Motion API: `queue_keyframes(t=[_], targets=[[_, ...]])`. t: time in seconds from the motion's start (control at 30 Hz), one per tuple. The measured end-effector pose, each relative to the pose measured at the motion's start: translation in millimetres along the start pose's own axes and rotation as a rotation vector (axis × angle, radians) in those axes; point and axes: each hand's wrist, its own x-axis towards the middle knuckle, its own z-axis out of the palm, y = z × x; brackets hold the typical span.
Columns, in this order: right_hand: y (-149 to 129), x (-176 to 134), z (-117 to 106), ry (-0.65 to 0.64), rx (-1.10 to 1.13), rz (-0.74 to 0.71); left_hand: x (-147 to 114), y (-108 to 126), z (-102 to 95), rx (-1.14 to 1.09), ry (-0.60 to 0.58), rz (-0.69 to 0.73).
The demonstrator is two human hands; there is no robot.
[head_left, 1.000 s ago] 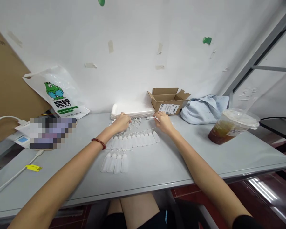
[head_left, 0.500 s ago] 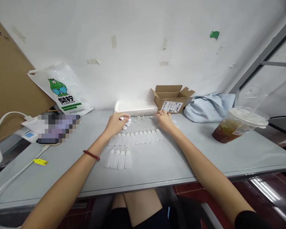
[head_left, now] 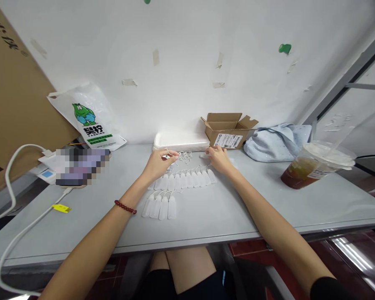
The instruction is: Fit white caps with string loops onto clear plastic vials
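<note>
My left hand (head_left: 158,165) is closed in a pinch beside a small heap of white strings (head_left: 185,156), with what looks like a string at its fingertips. Small white pieces beneath this hand are partly hidden. My right hand (head_left: 219,159) has its fingers closed at the edge of a translucent plastic tag (head_left: 203,156), mostly covered by the hand. Nearer me lies a row of frosted, rounded tags with string loops (head_left: 183,180). A shorter row of similar tags (head_left: 163,207) sits in front of it, left of the middle.
Against the wall stand a stack of white trays (head_left: 181,141) and an open cardboard box (head_left: 226,131). To the right are a light blue cloth bag (head_left: 276,142) and a drink cup (head_left: 312,166). A phone (head_left: 84,167), white cable (head_left: 28,227) and plastic bag (head_left: 89,118) occupy the left.
My left hand has shifted right from the small white pieces to the strings, fingertips now pinched. My right hand stays at the tag near the box. The camera view has turned slightly left.
</note>
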Motion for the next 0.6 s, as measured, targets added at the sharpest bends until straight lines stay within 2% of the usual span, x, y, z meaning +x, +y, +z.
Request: queue_keyframes(t=[0.17, 0.23, 0.37, 0.47, 0.6], targets=[[0.1, 0.0, 1.6, -0.011, 0.037, -0.027, 0.0, -4.0, 4.4, 0.037, -0.011, -0.006], [-3.4, -0.7, -2.5, 0.029, 0.087, -0.017, -0.3, -4.5, 6.1, 0.046, -0.021, 0.006], [-20.3, -7.7, -18.3, 0.141, 0.363, -0.068, -3.2, 2.1, 8.9, 0.014, -0.033, 0.002], [-37.8, -17.0, -28.8, 0.127, 0.578, -0.144, -6.1, 9.0, 10.4, -0.035, -0.036, -0.01], [-54.7, -25.7, -35.0, 0.125, 0.649, -0.191, -9.0, 12.4, 12.5, -0.078, -0.075, -0.017]])
